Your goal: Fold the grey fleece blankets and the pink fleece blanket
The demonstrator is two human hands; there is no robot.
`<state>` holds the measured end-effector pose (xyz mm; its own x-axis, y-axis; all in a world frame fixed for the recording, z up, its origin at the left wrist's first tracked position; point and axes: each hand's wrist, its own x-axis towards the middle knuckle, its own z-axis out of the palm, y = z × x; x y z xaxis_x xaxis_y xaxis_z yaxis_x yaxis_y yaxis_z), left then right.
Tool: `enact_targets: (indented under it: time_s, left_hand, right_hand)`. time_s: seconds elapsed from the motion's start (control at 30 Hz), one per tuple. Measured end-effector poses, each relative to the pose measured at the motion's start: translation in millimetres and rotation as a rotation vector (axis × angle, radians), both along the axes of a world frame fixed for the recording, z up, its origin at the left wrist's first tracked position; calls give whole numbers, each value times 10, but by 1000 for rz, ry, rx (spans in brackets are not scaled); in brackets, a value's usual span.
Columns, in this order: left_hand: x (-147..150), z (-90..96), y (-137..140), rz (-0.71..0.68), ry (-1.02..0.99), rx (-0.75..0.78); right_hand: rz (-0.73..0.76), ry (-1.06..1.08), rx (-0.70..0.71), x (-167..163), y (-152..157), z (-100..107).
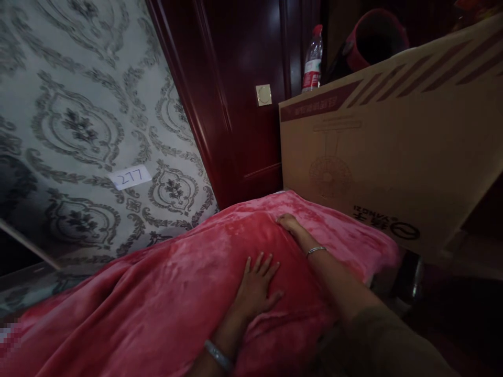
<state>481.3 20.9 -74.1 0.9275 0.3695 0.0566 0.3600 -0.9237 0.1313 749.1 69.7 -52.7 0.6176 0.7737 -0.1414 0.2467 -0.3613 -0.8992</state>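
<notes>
A red and pink plush blanket [168, 298] is spread over a raised surface, with a few folds on its left part. My left hand [256, 288] lies flat on it, palm down and fingers spread. Farther forward and to the right, my right hand [288, 222] has its fingers curled into the blanket at the border between the red and lighter pink areas. A bracelet circles each wrist. What the blanket covers is hidden.
A large cardboard box [377, 141] stands against the blanket's far right side. On top are a plastic bottle [312, 65] with a red cap and a dark round container [377, 39]. Behind are a dark red wooden panel [239, 120] and a patterned wall [86, 131] bearing a paper label [131, 177].
</notes>
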Motion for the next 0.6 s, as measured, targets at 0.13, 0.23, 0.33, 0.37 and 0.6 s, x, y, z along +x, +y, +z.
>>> enact_targets:
  time_s: [0.13,0.23,0.33,0.37,0.6]
  left_hand:
    - [-27,17,-10,-17,-38,-28]
    - [-35,38,-21,-8,-25,-64]
    - [-35,50,-32,7,-4,-92]
    - [-37,45,-33,6,-12,-95]
    - [-84,-14,-31,-35,-100,-95]
  right_hand:
    - [76,191,10,36,209,26]
    - [179,345,66,9,330,52]
    - [260,418,162,-69,402,50]
    - [273,420,200,-99,414,48]
    - [183,204,471,-161,414,92]
